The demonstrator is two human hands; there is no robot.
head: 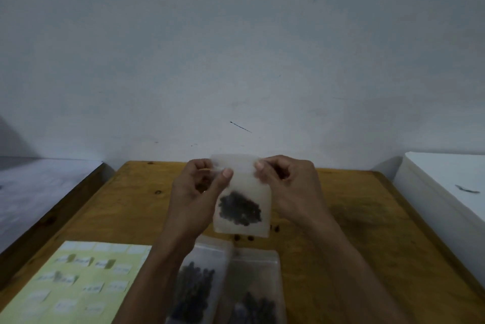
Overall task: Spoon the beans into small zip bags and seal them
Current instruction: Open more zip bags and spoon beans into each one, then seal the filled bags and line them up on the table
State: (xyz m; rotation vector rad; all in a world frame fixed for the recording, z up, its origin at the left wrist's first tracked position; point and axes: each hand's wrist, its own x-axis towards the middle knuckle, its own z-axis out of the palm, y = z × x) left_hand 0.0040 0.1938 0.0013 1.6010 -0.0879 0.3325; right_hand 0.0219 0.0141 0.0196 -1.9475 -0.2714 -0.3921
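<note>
We worked over a yellowish-brown wooden table (367, 218) set against a pale wall. A pale yellow sheet of small white labels (78, 284) lay at the near left. Two clear filled zip bags (225, 289) lay flat at the near centre. We held a small translucent zip bag (242, 192) upright above the table, dark beans (239, 208) pooled at its bottom. Left hand (202, 187) and right hand (286, 179) each pinched a top corner, fingers closed. A few loose beans (244, 238) lay just beneath it.

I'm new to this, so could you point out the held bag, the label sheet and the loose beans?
Held bag (242, 208): head view, bean-filled lower part.
Label sheet (78, 281): head view, middle.
Loose beans (237, 237): head view, one bean.
</note>
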